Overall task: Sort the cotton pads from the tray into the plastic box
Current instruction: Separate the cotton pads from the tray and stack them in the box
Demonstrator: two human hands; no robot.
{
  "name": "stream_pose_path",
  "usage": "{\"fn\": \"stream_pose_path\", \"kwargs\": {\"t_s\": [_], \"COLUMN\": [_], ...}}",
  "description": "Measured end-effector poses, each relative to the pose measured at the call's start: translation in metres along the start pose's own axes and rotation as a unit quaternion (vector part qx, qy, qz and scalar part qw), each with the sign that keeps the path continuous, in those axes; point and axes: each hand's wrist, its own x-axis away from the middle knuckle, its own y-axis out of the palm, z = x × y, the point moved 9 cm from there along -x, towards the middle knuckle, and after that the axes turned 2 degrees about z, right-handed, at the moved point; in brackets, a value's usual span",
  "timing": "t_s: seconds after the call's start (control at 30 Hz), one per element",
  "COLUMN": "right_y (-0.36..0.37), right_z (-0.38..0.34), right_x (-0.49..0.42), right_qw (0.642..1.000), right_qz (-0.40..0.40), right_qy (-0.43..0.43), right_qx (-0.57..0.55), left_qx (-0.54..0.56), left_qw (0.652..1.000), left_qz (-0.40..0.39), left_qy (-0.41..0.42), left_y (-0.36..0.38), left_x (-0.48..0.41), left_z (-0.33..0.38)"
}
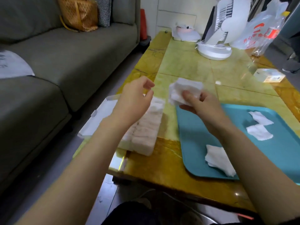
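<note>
My right hand point(197, 103) grips a bunch of white cotton pads point(185, 90) above the gap between the box and the tray. My left hand point(135, 98) hovers over the clear plastic box point(146, 129), fingers loosely curved and holding nothing. The box is packed with rows of pads, and its white lid point(99, 117) lies open to the left. On the teal tray point(276, 153) at the right lie three loose groups of pads: one near the front point(217, 158) and two further right point(259, 132), point(260, 117).
The yellow-green glossy table point(186, 65) carries a white fan point(215, 38), a plastic bag point(263, 31), a tissue pack point(185, 33) and a small carton point(269, 75) at the back. A grey sofa point(65, 62) stands close on the left.
</note>
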Motion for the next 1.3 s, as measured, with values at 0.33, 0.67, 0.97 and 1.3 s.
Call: {"fn": "stream_pose_path", "kwargs": {"t_s": [0.33,0.67,0.97,1.3], "right_y": [0.092,0.118,0.142,0.169], "right_z": [0.006,0.013,-0.009,0.004], "right_x": [-0.07,-0.077,-0.059,-0.059], "right_qw": [0.997,0.966,0.808,0.697], "right_qz": [-0.018,-0.122,-0.226,-0.241], "right_qy": [-0.014,-0.086,-0.229,-0.193], "right_qx": [0.078,0.21,0.494,0.647], "left_qx": [-0.274,-0.275,-0.266,-0.359], "left_qw": [0.947,0.937,0.941,0.923], "left_qz": [-0.166,-0.216,-0.208,-0.135], "left_qy": [0.008,-0.027,-0.002,0.028], "left_y": [0.04,0.035,0.03,0.026], "left_x": [-0.029,-0.016,-0.01,-0.005], "left_z": [-0.054,-0.071,-0.071,-0.063]}}
